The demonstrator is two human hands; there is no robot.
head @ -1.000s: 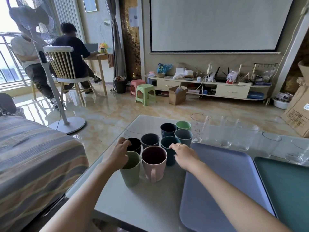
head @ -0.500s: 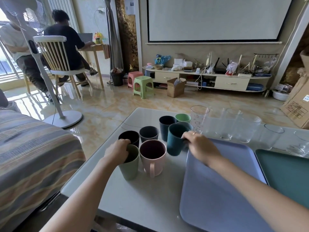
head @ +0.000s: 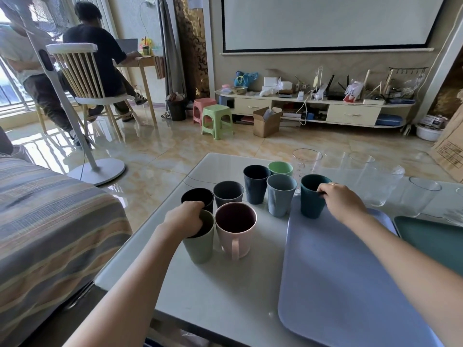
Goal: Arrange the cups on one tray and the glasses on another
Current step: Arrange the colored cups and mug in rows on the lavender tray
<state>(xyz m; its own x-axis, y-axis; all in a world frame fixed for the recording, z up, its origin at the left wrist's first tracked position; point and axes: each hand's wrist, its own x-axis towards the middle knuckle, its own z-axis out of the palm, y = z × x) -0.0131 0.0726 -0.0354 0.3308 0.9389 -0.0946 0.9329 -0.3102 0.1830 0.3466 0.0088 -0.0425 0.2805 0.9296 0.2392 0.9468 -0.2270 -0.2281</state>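
Right hand grips the rim of a dark teal ribbed plastic cup, fingers curled over the lip; cup stands upright at the far left corner of the lavender-blue plastic tray, whether its base is down on the tray or just above it cannot be told. Left hand grips the rim of a sage-green plastic cup, fingers hooked inside; cup upright on the white tabletop, close to the tabletop's left edge.

Most of the lavender tray is bare, running to the near tabletop edge. A dark green tray lies just right of it, cut off by the frame.

Tight cluster left of the tray: pink mug with handle touching or just beside the sage cup; black cup right behind the left hand; dark grey cup; navy ribbed cup; light blue ribbed cup just beside the teal one; mint green cup at the back.

Clear glasses stand in a row along the far side, behind the teal cup and right hand, reaching past the green tray.

Striped sofa flanks the tabletop's left side. Standing fan base on the floor beyond.
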